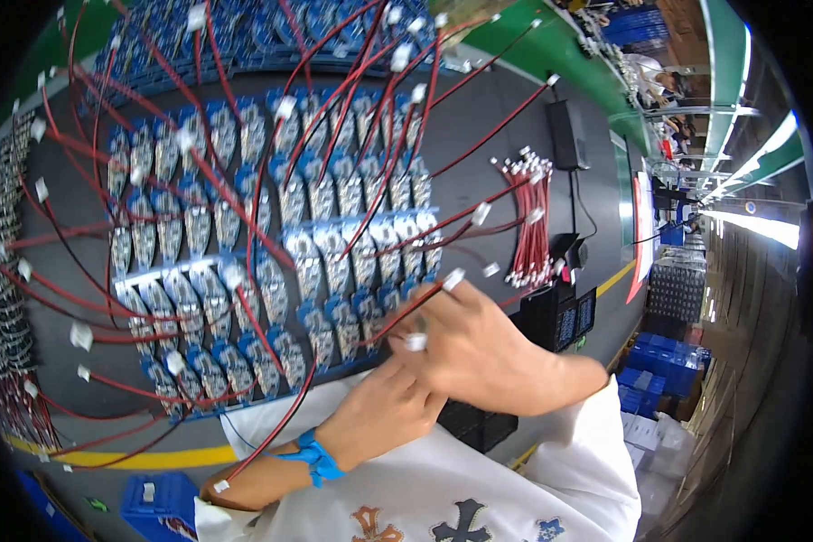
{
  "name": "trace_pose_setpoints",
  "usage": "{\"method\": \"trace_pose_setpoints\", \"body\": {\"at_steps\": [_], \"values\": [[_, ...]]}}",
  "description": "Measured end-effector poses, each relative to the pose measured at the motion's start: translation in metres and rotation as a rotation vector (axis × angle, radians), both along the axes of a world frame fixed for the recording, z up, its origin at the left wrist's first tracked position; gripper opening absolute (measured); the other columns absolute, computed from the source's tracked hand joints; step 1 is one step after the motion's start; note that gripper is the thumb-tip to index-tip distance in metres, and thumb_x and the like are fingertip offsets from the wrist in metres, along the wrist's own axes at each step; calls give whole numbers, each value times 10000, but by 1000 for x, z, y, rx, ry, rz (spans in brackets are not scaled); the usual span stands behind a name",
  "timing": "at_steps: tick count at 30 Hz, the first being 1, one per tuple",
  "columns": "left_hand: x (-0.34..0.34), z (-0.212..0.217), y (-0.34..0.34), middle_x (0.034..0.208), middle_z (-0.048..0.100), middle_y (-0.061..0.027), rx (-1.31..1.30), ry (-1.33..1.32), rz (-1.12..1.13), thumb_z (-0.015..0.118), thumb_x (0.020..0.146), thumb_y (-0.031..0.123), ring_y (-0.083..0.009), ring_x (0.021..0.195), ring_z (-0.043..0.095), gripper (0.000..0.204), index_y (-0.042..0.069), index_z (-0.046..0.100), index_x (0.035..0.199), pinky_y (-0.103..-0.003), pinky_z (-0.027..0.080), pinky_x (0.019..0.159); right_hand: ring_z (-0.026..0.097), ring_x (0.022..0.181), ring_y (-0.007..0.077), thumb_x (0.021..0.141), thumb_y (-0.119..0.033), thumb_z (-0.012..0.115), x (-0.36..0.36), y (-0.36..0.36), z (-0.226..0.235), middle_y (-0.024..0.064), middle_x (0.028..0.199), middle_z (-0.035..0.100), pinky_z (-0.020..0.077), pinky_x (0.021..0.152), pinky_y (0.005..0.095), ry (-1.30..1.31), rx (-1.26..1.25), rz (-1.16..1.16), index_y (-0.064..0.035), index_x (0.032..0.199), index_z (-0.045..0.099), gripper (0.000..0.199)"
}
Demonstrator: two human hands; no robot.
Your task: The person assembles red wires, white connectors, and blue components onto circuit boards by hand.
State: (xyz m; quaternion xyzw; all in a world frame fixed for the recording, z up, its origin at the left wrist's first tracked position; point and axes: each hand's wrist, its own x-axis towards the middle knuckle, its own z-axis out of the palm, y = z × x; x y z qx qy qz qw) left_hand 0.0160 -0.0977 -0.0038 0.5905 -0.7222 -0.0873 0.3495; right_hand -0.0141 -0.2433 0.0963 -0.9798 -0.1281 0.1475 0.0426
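Hands meet over a grey desk (515, 117) crowded with rows of blue circuit boards (334, 244) — most already trailing red-and-black leads. Head view: the right hand (488, 348) pinches a lead's white connector (415, 341) in a narrow grip, the left hand (384, 406) closing beneath it. Just beyond the grip lies the nearest board row; farther right, a bundle of loose red leads (528, 217) waits — work seemingly well advanced, some wiring left.
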Motion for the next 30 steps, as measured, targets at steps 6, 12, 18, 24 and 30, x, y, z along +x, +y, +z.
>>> {"method": "trace_pose_setpoints", "body": {"at_steps": [6, 12, 18, 24, 30], "values": [[-11, -1, -38, 1380, 426, -230, 136, -109, 102, 513, 842, 193, -335, 1330, 363, 472, -51, 497, 1247, -420, 254, 1121, 641, 735, 182, 852, -24, 596, -52, -59, 46, 128, 814, 672, 496, 663, 267, -910, 258, -929, 40, 893, 663, 102], [-3, 1, -34, 1375, 419, -236, 194, -97, 86, 615, 846, 238, -388, 1316, 354, 486, -19, 518, 1246, -436, 294, 1083, 631, 895, 325, 765, -170, 718, -82, -157, -39, 203, 947, 642, 506, 788, 374, -635, 46, -1194, 49, 976, 643, 313], [-4, -1, -35, 1340, 484, -192, 146, -203, 70, 513, 857, 155, -382, 1251, 446, 362, 44, 583, 1194, -426, 379, 1031, 599, 855, 334, 703, -168, 737, -69, -138, -45, 170, 877, 604, 507, 719, 421, -440, -132, -1150, 21, 858, 607, 277], [-10, -8, -36, 1269, 543, -169, 94, -150, 109, 639, 805, 157, -394, 1209, 476, 286, 69, 650, 1077, -467, 405, 980, 603, 774, 373, 716, -111, 658, -70, -146, -65, 208, 814, 604, 489, 710, 440, -381, -161, -1068, 40, 821, 587, 197], [-9, -10, -34, 1261, 551, -161, 93, -165, 119, 630, 800, 145, -380, 1215, 477, 275, 78, 660, 1065, -460, 383, 1002, 601, 693, 382, 689, -92, 628, -60, -158, -62, 209, 709, 597, 495, 682, 446, -203, -101, -1048, 55, 737, 571, 165]]}}
